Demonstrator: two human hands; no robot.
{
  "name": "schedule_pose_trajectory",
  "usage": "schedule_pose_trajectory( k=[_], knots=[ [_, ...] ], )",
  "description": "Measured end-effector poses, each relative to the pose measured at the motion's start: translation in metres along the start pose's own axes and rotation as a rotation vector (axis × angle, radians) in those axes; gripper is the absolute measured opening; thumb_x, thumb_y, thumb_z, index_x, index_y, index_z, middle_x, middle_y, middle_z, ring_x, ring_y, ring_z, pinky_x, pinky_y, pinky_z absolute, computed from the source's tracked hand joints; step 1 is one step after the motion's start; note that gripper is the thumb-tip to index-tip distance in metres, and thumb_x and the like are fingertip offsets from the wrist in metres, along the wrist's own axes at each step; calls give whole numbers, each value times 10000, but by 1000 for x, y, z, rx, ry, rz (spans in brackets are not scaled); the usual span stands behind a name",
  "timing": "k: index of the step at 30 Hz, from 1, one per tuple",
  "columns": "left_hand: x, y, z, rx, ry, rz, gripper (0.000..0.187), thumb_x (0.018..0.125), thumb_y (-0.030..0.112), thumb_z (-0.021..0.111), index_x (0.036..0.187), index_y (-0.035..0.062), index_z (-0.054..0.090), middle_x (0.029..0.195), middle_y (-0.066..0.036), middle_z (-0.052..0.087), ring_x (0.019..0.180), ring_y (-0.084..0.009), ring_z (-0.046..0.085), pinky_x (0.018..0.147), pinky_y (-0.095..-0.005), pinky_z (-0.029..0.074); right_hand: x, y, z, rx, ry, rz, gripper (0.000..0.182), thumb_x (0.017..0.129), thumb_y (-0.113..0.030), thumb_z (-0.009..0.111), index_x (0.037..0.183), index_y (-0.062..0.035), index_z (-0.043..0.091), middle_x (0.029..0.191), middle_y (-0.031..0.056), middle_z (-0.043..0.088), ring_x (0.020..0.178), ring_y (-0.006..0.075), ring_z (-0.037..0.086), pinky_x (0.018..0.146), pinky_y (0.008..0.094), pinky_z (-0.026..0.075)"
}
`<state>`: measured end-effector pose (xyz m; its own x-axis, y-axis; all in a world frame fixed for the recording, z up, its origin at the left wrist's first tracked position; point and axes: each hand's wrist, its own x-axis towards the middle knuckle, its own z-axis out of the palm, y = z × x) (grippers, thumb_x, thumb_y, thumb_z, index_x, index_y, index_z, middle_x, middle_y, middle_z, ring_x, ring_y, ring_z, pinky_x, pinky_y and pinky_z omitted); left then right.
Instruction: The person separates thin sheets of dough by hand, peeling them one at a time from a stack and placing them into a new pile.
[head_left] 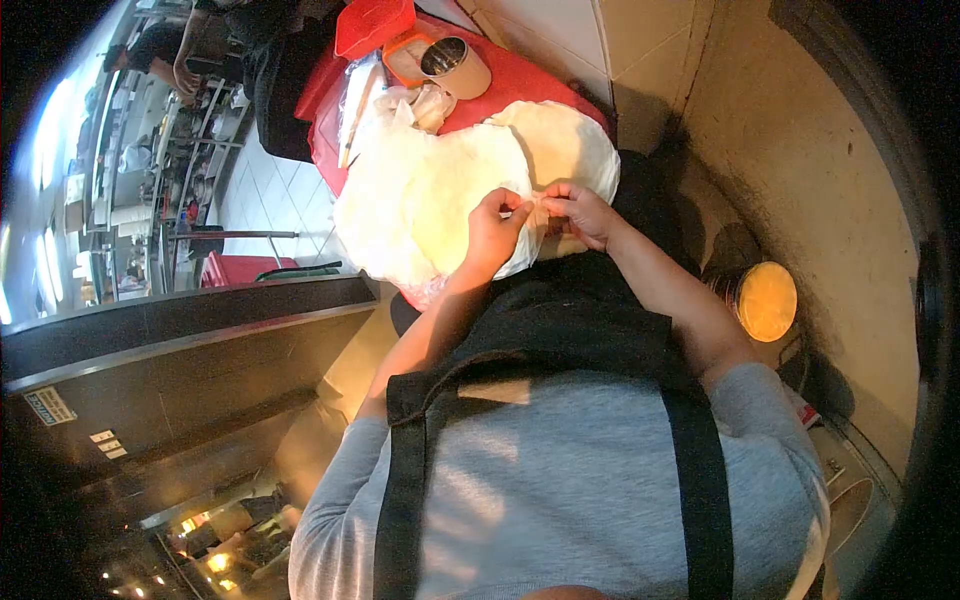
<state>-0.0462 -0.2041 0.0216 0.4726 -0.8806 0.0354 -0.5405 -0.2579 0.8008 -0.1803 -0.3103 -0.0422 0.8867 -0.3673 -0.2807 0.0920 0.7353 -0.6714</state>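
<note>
— What can't you make out from up here?

— Plenty. The view is tilted and bent at the edges, and my own chest, in a grey shirt under black apron straps, fills the lower half. The near edge of the counter [520, 75] is hidden behind my arms. Where my fingertips meet is small and washed out by the light, so I cannot tell exactly what is between them; it looks like a fold or knot of thin plastic.

— And your hands?

— My left hand [492, 237] is curled, thumb and fingers pinched together on the edge of the white bag [440, 190]. My right hand [583, 213] sits just beside it, fingers likewise closed on the same bit of film, the two hands touching at the tips.

— What does the bag look like?

— Big, pale, soft and rounded, puffed out like a pillow, its thin skin glossy and crinkled near my hands. It lies on the red counter right in front of me, covering most of it.

— Anything else around?

— Behind the bag, a round cardboard tub [455, 65] on its side, dark inside, and a red lidded box [375, 25] next to it, partly cut off at the top. Low to my right stands a tin with a yellow lid [766, 300]. Far left, another person's arm [182, 55] shows by metal shelves.
</note>
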Motion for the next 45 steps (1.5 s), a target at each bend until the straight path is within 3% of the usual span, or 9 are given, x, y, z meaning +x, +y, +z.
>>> schedule_pose_trajectory(
  k=[8,17,26,29,32,33,36,42,45],
  knots=[
    [-1,-7,-4,-366,24,-217,104,869,65,568,797,50,494,666,13,489,588,-78,452,539,-217,371,-1,-2,4,44,67,2,159,875,-188,555,976,-66,538,833,50,588,685,149,603,587,301,534],
    [-3,-11,-3,-502,56,-217,79,912,93,501,854,62,456,702,14,467,584,-76,439,538,-212,380,1,2,-6,138,28,-34,180,874,-177,536,1001,-51,524,725,10,526,649,121,566,606,296,536],
    [-3,-12,1,-393,69,-116,62,906,93,502,870,55,468,692,10,466,617,-43,409,533,-212,360,-12,-13,13,131,84,-17,171,857,-153,551,989,-46,529,730,17,535,642,113,557,588,281,523],
    [-8,16,-3,-238,117,-151,33,876,56,510,897,63,485,713,-55,528,624,-126,500,568,-259,409,-3,-4,2,99,29,-1,165,853,-156,568,972,-48,531,785,36,565,691,126,587,597,288,529],
    [-7,20,-4,91,55,173,137,839,29,536,969,54,500,756,-101,541,690,-176,543,613,-282,445,-7,-10,5,65,-10,16,152,851,-156,577,954,-51,538,843,48,583,724,132,601,602,289,527],
    [-6,25,-3,117,81,230,147,800,-2,513,928,69,525,823,-176,572,768,-387,567,684,-402,463,-10,-13,8,58,-15,20,147,851,-156,579,948,-53,540,861,50,587,731,133,602,602,287,524],
    [-5,26,-1,176,81,234,102,784,37,565,882,60,551,841,-170,580,772,-375,573,687,-414,465,-10,-12,13,66,11,-9,135,855,-153,576,943,-54,548,860,44,582,724,131,597,616,288,521],
    [-7,28,0,326,77,255,123,770,103,656,800,14,576,788,-156,595,710,-281,588,625,-329,459,-7,-8,7,24,-17,-31,156,863,-167,572,969,-54,547,869,46,585,748,133,603,648,301,531],
    [-3,9,2,163,144,231,128,794,111,651,782,12,570,711,-95,584,635,-187,553,586,-286,436,-9,-11,11,29,21,-1,165,869,-175,565,978,-54,543,890,52,586,760,138,608,632,303,534]
  ],
)
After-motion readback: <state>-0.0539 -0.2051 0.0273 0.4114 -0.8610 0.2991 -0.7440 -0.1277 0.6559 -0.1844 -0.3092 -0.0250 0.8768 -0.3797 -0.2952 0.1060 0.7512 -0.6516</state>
